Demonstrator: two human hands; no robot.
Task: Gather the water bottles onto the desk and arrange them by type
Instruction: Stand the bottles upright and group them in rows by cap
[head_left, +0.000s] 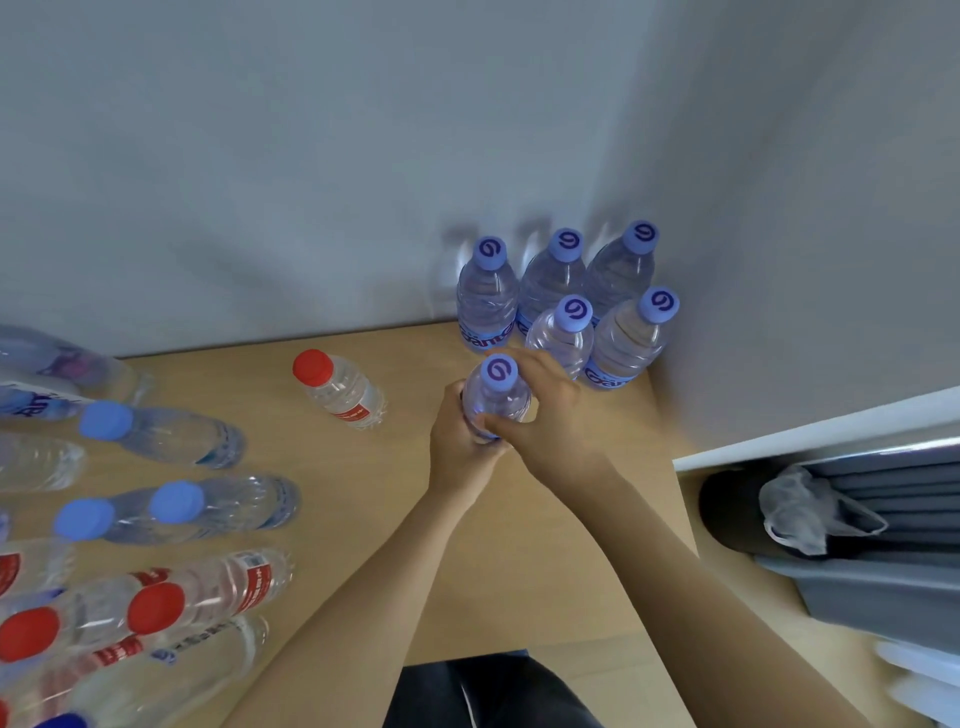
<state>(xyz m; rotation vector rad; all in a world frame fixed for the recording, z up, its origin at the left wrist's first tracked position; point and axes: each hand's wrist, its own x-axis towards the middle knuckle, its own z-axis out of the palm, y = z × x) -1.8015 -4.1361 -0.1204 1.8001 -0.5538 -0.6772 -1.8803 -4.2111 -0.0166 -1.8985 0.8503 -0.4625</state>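
Note:
On the wooden desk (519, 545), several upright bottles with purple swirl caps (566, 291) stand grouped in the far right corner against the wall. Just in front of that group, both hands hold one more purple-capped bottle (496, 392) upright. My left hand (457, 441) wraps it from the left and my right hand (545, 410) grips it from the right. A red-capped bottle (337, 389) stands alone, tilted in the view, at the desk's middle back. Several blue-capped bottles (171, 431) and red-capped bottles (197, 592) lie on their sides at the left.
Grey walls close the desk at the back and right. Right of the desk, a dark bin (737, 514) with a crumpled plastic bag (800, 514) sits beside a grey cabinet (883, 587). My dark-trousered legs (493, 691) show below the front edge.

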